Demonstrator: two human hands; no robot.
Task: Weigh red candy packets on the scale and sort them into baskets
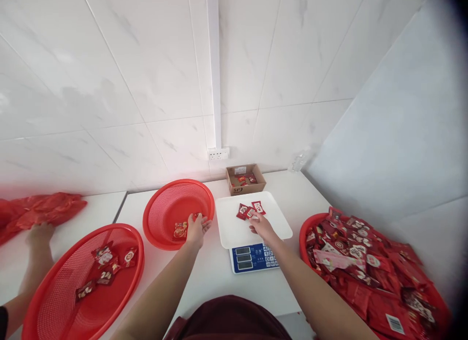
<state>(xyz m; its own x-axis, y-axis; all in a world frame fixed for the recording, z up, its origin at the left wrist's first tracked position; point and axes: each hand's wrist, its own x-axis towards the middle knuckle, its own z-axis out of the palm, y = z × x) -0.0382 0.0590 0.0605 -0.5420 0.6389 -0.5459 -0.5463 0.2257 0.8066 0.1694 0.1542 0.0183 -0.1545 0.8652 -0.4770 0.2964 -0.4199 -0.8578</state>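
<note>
My left hand [196, 229] is over the right side of a round red plastic basket [153, 208], its thumb and forefinger closed at a small red packet that is mostly hidden. Beside it in that basket lies a red and gold packet [180, 230]. My right hand [261, 226] reaches over the white tray [230, 230] of a digital scale [252, 257]. Its fingertips pinch a small red packet [250, 213]. Two more red packets touch or lie close to that one on the tray, one with a white label [257, 206].
A larger red basket [137, 276] at left holds several packets. At right, another red basket [302, 235] is heaped with red packets. A small cardboard box [248, 188] stands behind the scale. Another person's hand [40, 233] touches red plastic bags [54, 208] at far left.
</note>
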